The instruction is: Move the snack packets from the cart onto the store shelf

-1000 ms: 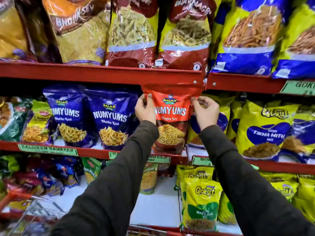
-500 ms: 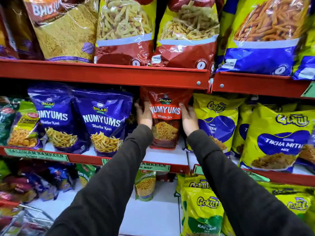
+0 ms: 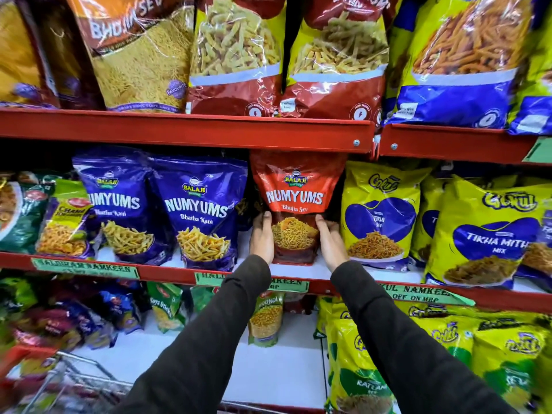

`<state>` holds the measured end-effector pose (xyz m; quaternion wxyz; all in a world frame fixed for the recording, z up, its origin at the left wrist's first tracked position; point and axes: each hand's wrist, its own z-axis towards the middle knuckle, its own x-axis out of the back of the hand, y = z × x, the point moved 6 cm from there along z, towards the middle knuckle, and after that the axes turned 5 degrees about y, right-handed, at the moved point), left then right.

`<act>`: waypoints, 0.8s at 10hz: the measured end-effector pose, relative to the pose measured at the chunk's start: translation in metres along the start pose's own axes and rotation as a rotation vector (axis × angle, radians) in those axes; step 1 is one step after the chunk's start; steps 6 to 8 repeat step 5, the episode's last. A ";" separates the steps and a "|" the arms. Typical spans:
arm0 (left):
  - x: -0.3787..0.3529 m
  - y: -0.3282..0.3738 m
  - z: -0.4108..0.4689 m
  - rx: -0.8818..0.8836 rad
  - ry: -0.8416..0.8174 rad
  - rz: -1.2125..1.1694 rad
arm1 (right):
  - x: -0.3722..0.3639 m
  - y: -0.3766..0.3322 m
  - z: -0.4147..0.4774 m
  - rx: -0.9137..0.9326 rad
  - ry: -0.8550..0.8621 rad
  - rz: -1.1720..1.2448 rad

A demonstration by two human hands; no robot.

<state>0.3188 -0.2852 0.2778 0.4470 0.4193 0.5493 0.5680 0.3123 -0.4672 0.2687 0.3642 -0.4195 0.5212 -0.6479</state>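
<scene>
On the middle shelf (image 3: pixel 298 268) | red snack packet (image 3: pixel 294 204) upright between purple (image 3: pixel 200 210) and yellow packets (image 3: pixel 379 216) | your left hand (image 3: pixel 263 237) and right hand (image 3: pixel 330 242) grasp its lower sides | square its base flat, then release.

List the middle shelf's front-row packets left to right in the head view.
Green-yellow chana packet → purple Numyums packet → second purple Numyums packet → left hand → red Numyums Bhujia Sev packet → right hand → yellow Gokul packet → yellow Tikha Mitha mix packet.
</scene>
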 end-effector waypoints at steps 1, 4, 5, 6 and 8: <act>0.007 -0.003 -0.012 -0.031 -0.006 0.050 | 0.006 -0.001 -0.020 0.097 0.022 -0.040; 0.020 -0.001 -0.050 -0.102 -0.037 0.064 | 0.016 -0.008 -0.062 0.160 0.019 -0.102; 0.022 0.001 -0.052 -0.125 -0.005 0.087 | 0.018 -0.011 -0.061 0.115 -0.059 -0.070; 0.022 0.001 -0.052 -0.125 -0.005 0.087 | 0.018 -0.011 -0.061 0.115 -0.059 -0.070; 0.022 0.001 -0.052 -0.125 -0.005 0.087 | 0.018 -0.011 -0.061 0.115 -0.059 -0.070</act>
